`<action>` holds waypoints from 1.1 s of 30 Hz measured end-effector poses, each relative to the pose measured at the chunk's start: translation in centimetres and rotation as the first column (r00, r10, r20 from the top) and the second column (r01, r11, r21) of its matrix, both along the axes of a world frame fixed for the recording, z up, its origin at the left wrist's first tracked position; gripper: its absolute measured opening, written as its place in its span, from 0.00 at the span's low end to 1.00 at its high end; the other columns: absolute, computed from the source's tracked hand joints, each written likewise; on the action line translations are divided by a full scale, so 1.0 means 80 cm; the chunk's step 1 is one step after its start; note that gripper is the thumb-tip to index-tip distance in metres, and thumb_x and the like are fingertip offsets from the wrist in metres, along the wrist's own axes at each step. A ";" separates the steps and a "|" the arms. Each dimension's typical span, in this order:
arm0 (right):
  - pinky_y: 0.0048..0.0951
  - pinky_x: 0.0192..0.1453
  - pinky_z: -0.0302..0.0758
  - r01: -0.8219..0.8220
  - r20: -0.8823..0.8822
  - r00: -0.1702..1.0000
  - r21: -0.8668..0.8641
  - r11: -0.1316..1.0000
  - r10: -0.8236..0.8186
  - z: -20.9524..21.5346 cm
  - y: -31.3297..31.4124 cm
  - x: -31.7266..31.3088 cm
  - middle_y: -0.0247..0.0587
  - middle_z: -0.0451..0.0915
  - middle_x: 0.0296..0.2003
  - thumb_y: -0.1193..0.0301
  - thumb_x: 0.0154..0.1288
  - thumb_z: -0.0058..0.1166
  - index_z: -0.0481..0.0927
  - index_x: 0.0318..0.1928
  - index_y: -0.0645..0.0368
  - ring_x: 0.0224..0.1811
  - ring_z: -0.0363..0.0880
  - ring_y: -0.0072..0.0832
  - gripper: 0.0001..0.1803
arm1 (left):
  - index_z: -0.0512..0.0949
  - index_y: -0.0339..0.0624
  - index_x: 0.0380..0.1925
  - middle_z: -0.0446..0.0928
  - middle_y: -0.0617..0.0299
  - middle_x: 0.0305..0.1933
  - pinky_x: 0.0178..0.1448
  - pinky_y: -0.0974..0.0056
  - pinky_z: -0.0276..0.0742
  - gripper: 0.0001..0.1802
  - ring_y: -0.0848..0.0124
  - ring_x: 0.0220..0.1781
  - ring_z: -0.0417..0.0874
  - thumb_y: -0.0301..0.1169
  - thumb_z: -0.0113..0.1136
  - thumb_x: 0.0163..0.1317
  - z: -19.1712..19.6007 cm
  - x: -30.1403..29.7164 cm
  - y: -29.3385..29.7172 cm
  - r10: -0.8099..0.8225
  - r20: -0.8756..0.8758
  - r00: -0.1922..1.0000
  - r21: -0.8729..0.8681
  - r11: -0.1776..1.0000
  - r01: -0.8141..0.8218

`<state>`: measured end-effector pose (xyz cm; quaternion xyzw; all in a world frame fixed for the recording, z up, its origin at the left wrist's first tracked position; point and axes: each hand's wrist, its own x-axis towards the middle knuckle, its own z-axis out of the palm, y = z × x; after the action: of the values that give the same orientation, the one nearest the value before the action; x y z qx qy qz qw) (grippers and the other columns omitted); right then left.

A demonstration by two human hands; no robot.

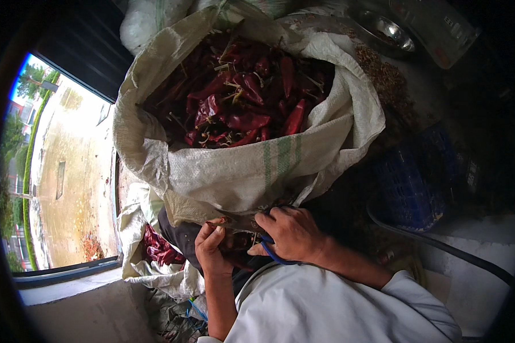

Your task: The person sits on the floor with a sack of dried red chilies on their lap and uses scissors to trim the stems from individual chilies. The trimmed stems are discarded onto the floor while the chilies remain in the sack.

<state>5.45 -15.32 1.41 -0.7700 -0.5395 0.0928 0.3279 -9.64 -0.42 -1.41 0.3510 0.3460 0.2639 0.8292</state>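
A large white woven sack [240,171] with green stripes stands open in front of me, full of dried red chillies [240,97]. Just below its front fold, my right hand [289,234] grips blue-handled scissors [272,251], blades pointing left. My left hand [210,248] is closed on a dried chilli [234,240] held close to the scissor blades. Both hands are over my lap, touching the sack's lower edge.
A second, smaller pile of red chillies [157,248] lies on white sacking at lower left. A blue plastic crate [412,183] sits to the right, a metal bowl [383,31] at the top right. A dark hose [440,243] curves at right. An open window ledge [68,268] is on the left.
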 end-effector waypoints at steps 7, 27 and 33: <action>0.48 0.37 0.77 -0.053 -0.083 0.995 -0.063 0.997 0.048 0.003 -0.002 0.000 0.52 0.77 0.29 0.46 0.51 0.68 0.75 0.38 0.58 0.33 0.81 0.50 0.29 | 0.78 0.36 0.43 0.72 0.65 0.22 0.22 0.70 0.68 0.12 0.77 0.18 0.67 0.29 0.60 0.61 0.007 0.001 0.002 -0.070 -0.036 0.997 0.024 0.997 0.071; 0.43 0.28 0.75 -0.096 -0.274 0.948 0.236 0.967 0.162 -0.058 -0.004 -0.014 0.53 0.76 0.19 0.45 0.59 0.65 0.76 0.34 0.61 0.25 0.82 0.48 0.29 | 0.77 0.36 0.41 0.75 0.62 0.27 0.28 0.68 0.71 0.11 0.74 0.23 0.71 0.28 0.61 0.60 -0.010 -0.002 -0.002 -0.010 0.125 0.992 -0.070 0.997 0.019; 0.43 0.30 0.75 -0.077 -0.382 0.909 0.240 0.968 0.167 -0.085 -0.021 -0.008 0.52 0.77 0.21 0.45 0.59 0.65 0.77 0.36 0.61 0.26 0.81 0.50 0.28 | 0.76 0.41 0.44 0.76 0.64 0.32 0.31 0.66 0.73 0.12 0.74 0.26 0.71 0.31 0.60 0.61 0.008 -0.037 0.032 0.072 0.013 0.997 0.126 0.989 -0.073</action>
<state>4.83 -17.03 -5.36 -0.6584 -0.5156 0.2082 0.5073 -12.61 2.14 -0.78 0.3889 0.3378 0.3165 0.7966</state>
